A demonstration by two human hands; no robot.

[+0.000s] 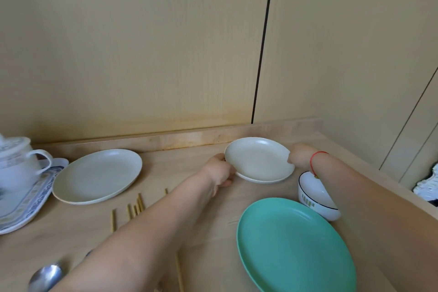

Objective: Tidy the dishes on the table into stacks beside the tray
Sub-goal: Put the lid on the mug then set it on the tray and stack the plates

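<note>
**Head view: both hands on the small cream plate**

Head camera, single frame. Our left hand (219, 170) grips the left rim of the small cream plate (259, 160), with the thumb at the upper edge and the fingers curled beneath. Our right hand (299, 154) holds the opposite rim. Its thumb meets the edge, and the remaining fingers are hidden behind the plate. A red string (317, 161) circles the right wrist.

The plate is at the far right-centre of the table (213, 244), near the back ledge, tilted slightly toward us. Directly under it a lower plate (263, 180) shows only as a pale crescent of rim. We cannot tell whether the two plates touch.

Closer to us, a white bowl (317, 199) with a dark rim line and green marks sits partly under the right forearm. A teal plate (296, 244) lies flat just beside the bowl, nearest to us.

To the left, well apart from the held plate, a large cream plate (97, 176) lies flat. Its left rim is just beside the blue-patterned tray (26, 201) at the frame's left edge. A lidded white pot (16, 163) with a handle stands on the tray.

Chopsticks (138, 206) lie loose between the large cream plate and our left forearm, which partly covers them. A metal spoon (46, 276) rests at the near left edge of the table.
</note>
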